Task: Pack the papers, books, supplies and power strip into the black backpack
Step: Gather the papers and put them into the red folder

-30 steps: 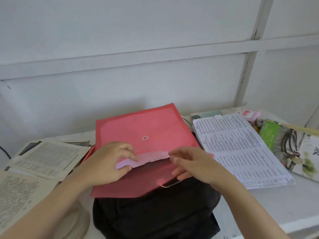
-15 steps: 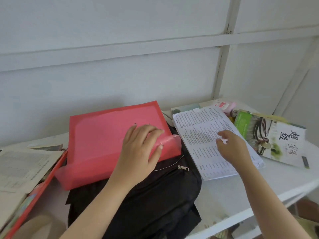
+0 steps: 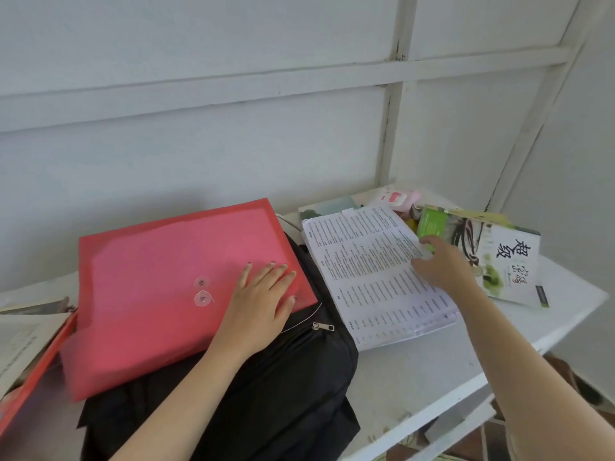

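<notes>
The black backpack (image 3: pixel 283 377) lies on the white table, its silver zipper pull facing up. A red document folder (image 3: pixel 159 277) with its flap closed lies flat across the backpack's top. My left hand (image 3: pixel 259 294) presses on the folder's right end with straight fingers. To the right lies a thick stack of printed papers (image 3: pixel 366 277). My right hand (image 3: pixel 442 264) rests on the stack's right edge, fingers curled at the pages. A book with a green and white cover (image 3: pixel 499 257) lies just right of that hand.
The white table (image 3: pixel 416 371) ends in a front edge at lower right. A pink tissue pack (image 3: pixel 396 197) and small items sit at the back by the wall. Open printed booklets (image 3: pixel 20 334) and another red folder edge (image 3: pixel 33 371) lie at the left. A white cable (image 3: pixel 289 222) runs behind the backpack.
The folder's flap has been folded shut and my left hand now presses flat on it. My right hand left the folder and reached right to the paper stack's edge. The view swung right.
</notes>
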`<state>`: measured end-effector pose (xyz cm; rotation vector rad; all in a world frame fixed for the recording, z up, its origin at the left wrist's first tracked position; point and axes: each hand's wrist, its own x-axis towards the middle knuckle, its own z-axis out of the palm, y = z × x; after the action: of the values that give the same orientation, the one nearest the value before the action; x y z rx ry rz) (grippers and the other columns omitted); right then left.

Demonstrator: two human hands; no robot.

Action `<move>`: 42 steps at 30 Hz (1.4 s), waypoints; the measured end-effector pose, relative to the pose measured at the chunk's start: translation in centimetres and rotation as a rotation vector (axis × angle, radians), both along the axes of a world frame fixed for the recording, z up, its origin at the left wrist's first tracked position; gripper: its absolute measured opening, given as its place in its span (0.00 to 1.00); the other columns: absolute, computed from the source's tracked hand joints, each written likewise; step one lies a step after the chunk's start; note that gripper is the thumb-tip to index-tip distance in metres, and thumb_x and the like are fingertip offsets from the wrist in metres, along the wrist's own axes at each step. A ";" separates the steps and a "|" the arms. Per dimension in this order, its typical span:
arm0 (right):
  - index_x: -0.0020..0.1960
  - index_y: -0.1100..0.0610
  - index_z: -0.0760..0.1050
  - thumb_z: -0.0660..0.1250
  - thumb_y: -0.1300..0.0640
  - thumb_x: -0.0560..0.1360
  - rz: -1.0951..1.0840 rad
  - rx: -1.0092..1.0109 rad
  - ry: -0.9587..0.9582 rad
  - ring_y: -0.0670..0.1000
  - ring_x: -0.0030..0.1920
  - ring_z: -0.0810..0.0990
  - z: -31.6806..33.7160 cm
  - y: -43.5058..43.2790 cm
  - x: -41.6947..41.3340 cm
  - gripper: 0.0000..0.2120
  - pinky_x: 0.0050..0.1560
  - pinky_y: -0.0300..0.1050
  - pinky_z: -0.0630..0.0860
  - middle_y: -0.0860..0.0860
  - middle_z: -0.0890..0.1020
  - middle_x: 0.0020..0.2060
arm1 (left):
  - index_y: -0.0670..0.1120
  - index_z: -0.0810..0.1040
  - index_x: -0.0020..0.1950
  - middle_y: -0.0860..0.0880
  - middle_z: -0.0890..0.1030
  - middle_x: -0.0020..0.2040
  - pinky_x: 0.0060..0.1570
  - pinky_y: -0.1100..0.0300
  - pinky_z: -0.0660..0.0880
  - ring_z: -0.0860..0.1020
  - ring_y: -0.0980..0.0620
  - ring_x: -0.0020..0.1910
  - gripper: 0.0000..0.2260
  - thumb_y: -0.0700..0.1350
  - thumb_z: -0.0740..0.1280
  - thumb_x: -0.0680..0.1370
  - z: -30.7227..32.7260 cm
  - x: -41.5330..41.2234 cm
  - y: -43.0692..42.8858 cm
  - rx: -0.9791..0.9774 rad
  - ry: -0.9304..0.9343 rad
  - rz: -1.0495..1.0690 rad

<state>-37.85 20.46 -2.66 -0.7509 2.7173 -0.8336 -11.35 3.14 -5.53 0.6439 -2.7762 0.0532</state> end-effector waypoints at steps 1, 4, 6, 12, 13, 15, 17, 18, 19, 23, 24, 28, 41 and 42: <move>0.67 0.53 0.68 0.65 0.59 0.74 0.033 -0.051 -0.058 0.54 0.39 0.76 0.5 0.2 -0.3 0.22 0.35 0.43 0.71 0.56 0.77 0.49 | 0.50 0.69 0.70 0.52 0.70 0.70 0.71 0.52 0.43 0.64 0.52 0.72 0.27 0.58 0.45 0.77 -0.1 -0.1 -0.1 0.011 0.006 -0.001; 0.59 0.52 0.75 0.61 0.68 0.75 0.117 -0.212 -0.309 0.58 0.38 0.79 1.9 0.8 -1.1 0.17 0.40 0.50 0.78 0.56 0.79 0.50 | 0.52 0.65 0.72 0.53 0.66 0.73 0.71 0.55 0.39 0.59 0.54 0.74 0.30 0.60 0.42 0.75 -0.2 -0.2 -0.4 0.047 0.034 -0.005; 0.52 0.51 0.78 0.59 0.70 0.76 0.127 -0.352 -0.458 0.61 0.43 0.82 2.8 1.3 -1.3 0.17 0.47 0.57 0.80 0.57 0.82 0.48 | 0.54 0.63 0.73 0.54 0.64 0.74 0.70 0.56 0.38 0.58 0.55 0.74 0.30 0.60 0.41 0.74 -0.2 -0.1 -0.5 0.087 0.050 -0.010; 0.45 0.52 0.81 0.58 0.72 0.77 0.113 -0.679 -0.581 0.50 0.36 0.84 4.7 2.0 -1.6 0.19 0.36 0.45 0.82 0.52 0.83 0.46 | 0.54 0.59 0.75 0.53 0.66 0.72 0.70 0.62 0.45 0.60 0.54 0.72 0.23 0.56 0.52 0.80 0.9 -0.4 0.3 0.260 0.198 -0.054; 0.45 0.51 0.82 0.58 0.71 0.77 0.112 -0.703 -0.589 0.52 0.38 0.84 4.7 2.0 -1.6 0.19 0.38 0.47 0.83 0.53 0.84 0.46 | 0.55 0.58 0.75 0.54 0.66 0.72 0.70 0.61 0.48 0.61 0.55 0.72 0.22 0.54 0.53 0.81 1.1 -0.5 0.5 0.339 0.241 -0.060; 0.44 0.49 0.82 0.58 0.71 0.76 0.090 -0.758 -0.584 0.53 0.39 0.84 4.7 2.0 -1.5 0.20 0.40 0.48 0.83 0.54 0.84 0.46 | 0.56 0.57 0.75 0.56 0.66 0.71 0.69 0.61 0.55 0.62 0.58 0.71 0.21 0.53 0.54 0.81 1.6 -0.7 0.8 0.489 0.335 -0.071; 0.45 0.50 0.82 0.58 0.70 0.77 0.062 -0.809 -0.566 0.52 0.40 0.84 4.8 1.9 -1.0 0.20 0.39 0.46 0.83 0.52 0.83 0.47 | 0.57 0.57 0.74 0.58 0.69 0.68 0.66 0.63 0.59 0.64 0.62 0.67 0.21 0.52 0.55 0.81 2.2 -0.9 1.2 0.627 0.399 -0.066; 0.45 0.50 0.82 0.58 0.70 0.77 0.047 -0.838 -0.561 0.51 0.40 0.84 4.7 1.8 -0.8 0.19 0.38 0.45 0.82 0.52 0.83 0.47 | 0.58 0.58 0.73 0.59 0.69 0.68 0.64 0.63 0.59 0.65 0.63 0.67 0.20 0.52 0.55 0.81 2.4 -1.1 1.2 0.695 0.421 -0.055; 0.46 0.50 0.81 0.58 0.70 0.77 0.026 -0.874 -0.565 0.51 0.40 0.84 4.7 1.7 -0.4 0.19 0.37 0.44 0.82 0.51 0.82 0.48 | 0.60 0.58 0.73 0.59 0.69 0.68 0.64 0.62 0.59 0.66 0.62 0.67 0.20 0.52 0.55 0.81 2.5 -1.3 1.1 0.757 0.447 -0.047; 0.49 0.51 0.80 0.57 0.70 0.78 -0.053 -1.009 -0.629 0.52 0.44 0.82 4.3 1.0 1.3 0.18 0.35 0.42 0.82 0.50 0.81 0.51 | 0.64 0.60 0.70 0.55 0.69 0.70 0.67 0.58 0.60 0.66 0.56 0.70 0.21 0.61 0.52 0.76 3.2 -1.6 0.8 0.905 0.521 -0.021; 0.50 0.51 0.80 0.57 0.70 0.78 -0.053 -1.024 -0.646 0.52 0.45 0.82 4.0 0.7 1.7 0.19 0.37 0.43 0.82 0.50 0.80 0.52 | 0.64 0.59 0.70 0.55 0.68 0.71 0.66 0.59 0.59 0.64 0.57 0.70 0.22 0.61 0.52 0.76 3.5 -1.6 0.8 0.915 0.532 -0.011; 0.51 0.51 0.80 0.58 0.69 0.77 0.027 -1.030 -0.735 0.54 0.46 0.81 2.9 -0.1 4.0 0.18 0.38 0.46 0.82 0.49 0.80 0.53 | 0.73 0.56 0.67 0.58 0.58 0.75 0.71 0.51 0.57 0.59 0.57 0.72 0.21 0.68 0.54 0.74 5.3 -1.6 1.1 1.124 0.671 -0.059; 0.62 0.48 0.76 0.56 0.73 0.76 0.585 -0.833 -0.681 0.43 0.65 0.73 3.1 -2.9 10.4 0.26 0.66 0.50 0.71 0.32 0.78 0.57 | 0.61 0.75 0.58 0.75 0.72 0.57 0.56 0.84 0.57 0.64 0.75 0.63 0.21 0.34 0.64 0.77 6.1 4.4 2.2 0.690 0.720 -0.020; 0.64 0.47 0.75 0.56 0.72 0.76 0.619 -0.806 -0.705 0.45 0.66 0.73 3.3 -3.1 10.6 0.26 0.66 0.52 0.71 0.33 0.77 0.59 | 0.61 0.75 0.57 0.76 0.72 0.56 0.55 0.84 0.58 0.65 0.75 0.63 0.21 0.34 0.64 0.77 6.3 5.0 2.3 0.676 0.733 -0.008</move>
<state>-27.22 17.31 0.63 -1.0736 1.3735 -1.6199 -6.36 5.47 0.80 0.6248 -2.0346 -0.9525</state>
